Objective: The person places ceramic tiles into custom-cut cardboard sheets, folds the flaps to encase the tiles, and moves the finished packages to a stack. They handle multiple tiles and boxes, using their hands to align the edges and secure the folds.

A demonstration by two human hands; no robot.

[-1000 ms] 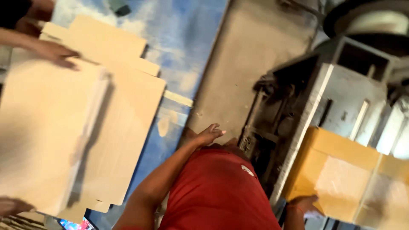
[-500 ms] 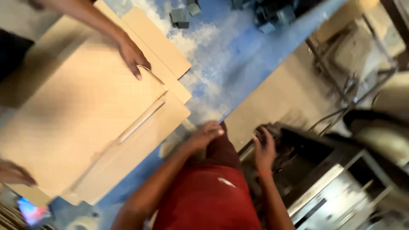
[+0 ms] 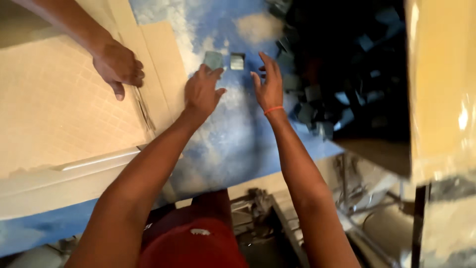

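Both hands reach toward two small grey square pieces on the blue table.

At far left, another person's hand (image 3: pixel 118 67) presses on the stacked pale beige boards (image 3: pixel 54 114). The left hand (image 3: pixel 202 92) lies on the dusty blue table (image 3: pixel 233 144), its fingertips touching the darker small grey square piece (image 3: pixel 213 60); grip loose, fingers spread, nothing grasped. The lighter small grey square piece (image 3: pixel 237 61) lies just beside, between both hands. The right hand (image 3: pixel 269 84) hovers open, holding nothing, next to the heap of dark grey pieces (image 3: pixel 342 84).
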